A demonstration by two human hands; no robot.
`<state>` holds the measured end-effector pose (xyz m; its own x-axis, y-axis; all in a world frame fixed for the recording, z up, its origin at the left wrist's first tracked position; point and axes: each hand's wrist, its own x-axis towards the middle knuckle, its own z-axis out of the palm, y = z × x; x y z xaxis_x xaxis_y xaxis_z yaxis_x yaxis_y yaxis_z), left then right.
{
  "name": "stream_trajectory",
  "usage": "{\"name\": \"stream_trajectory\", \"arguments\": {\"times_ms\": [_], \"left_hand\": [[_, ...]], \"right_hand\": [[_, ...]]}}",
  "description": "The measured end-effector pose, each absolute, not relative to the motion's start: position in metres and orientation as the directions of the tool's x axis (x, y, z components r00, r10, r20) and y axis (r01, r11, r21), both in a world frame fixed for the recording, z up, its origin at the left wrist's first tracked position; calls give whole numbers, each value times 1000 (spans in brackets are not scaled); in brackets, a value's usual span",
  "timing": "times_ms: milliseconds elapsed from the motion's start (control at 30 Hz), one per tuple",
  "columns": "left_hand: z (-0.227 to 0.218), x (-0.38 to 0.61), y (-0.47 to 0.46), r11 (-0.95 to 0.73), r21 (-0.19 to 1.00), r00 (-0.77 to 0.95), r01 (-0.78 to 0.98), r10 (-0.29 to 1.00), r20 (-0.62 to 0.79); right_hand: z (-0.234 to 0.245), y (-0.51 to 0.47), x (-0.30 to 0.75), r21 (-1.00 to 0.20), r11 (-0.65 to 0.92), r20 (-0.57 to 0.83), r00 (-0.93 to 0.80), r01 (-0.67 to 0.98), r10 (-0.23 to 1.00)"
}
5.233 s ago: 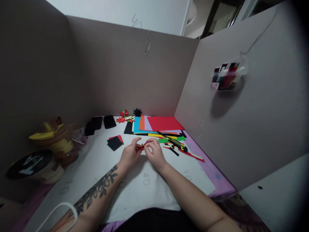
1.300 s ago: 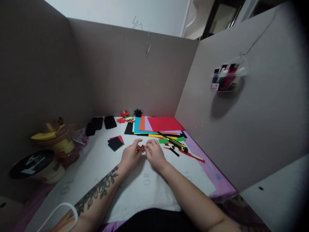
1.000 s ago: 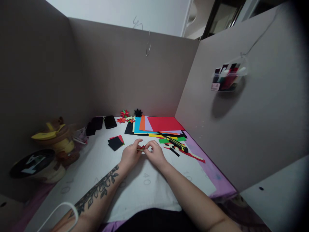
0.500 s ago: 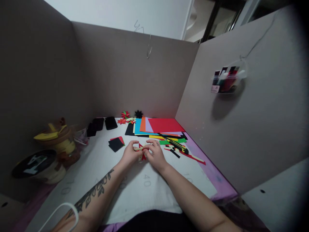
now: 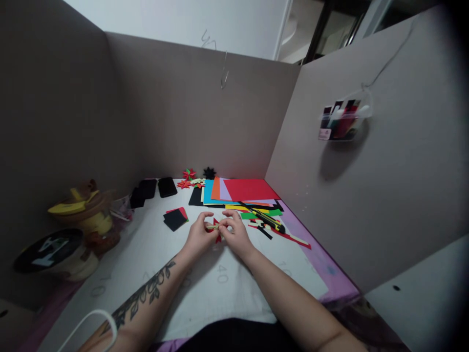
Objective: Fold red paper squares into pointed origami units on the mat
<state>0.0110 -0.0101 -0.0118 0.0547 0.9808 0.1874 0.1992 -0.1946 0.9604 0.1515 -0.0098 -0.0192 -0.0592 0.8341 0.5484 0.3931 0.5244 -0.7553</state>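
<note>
Between my hands is a small folded paper piece [image 5: 217,238], red and cream, with pointed ends. My left hand [image 5: 200,233] pinches it from the left, thumb and finger on a cream part. From the right, my right hand [image 5: 235,234] grips the same piece, fingers bent close together. My fingers cover much of it, so its full shape is hidden. Left of my hands lie stacked black and red paper squares [image 5: 176,219]. A black-and-yellow utility knife [image 5: 269,221] rests to the right, beside paper scraps [image 5: 264,231].
Coloured paper sheets [image 5: 249,189] lie at the back right. Folded paper stars, one black [image 5: 209,172] and some red [image 5: 189,174], sit by the back panel. Pots [image 5: 88,210] and a black-lidded tub [image 5: 51,252] line the left edge. A clear container [image 5: 342,120] hangs on the right panel.
My hands stay in nearly the same place, both still gripping the folded paper, with only slight finger shifts. The whole view has moved a little.
</note>
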Motion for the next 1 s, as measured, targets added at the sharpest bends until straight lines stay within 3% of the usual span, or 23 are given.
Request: {"name": "stream_trajectory", "arguments": {"times_ms": [167,300,367,533,767,867,1000], "left_hand": [[-11,11,-10,-204,960,82,193,978,192],[-11,12,-10,-209,950,128,233,975,183],[-11,12,-10,-204,947,153,248,973,170],[-8,10,-11,-168,950,167,262,978,126],[-4,9,-8,-24,997,113,72,993,16],[-1,9,-8,11,1000,117,-15,993,-9],[-2,9,-9,-18,997,93,78,996,11]], "right_hand": [[-24,-6,146,-922,382,384,18,58,923],[-23,-7,145,-957,247,252,-19,-155,967],[-22,-8,146,-963,220,226,-25,-158,974],[-22,-8,151,-965,261,261,-7,11,965],[-28,-3,148,-940,334,335,-5,-70,942],[-31,0,148,-937,348,347,29,-32,937],[-31,1,150,-933,357,359,48,29,932]]}}
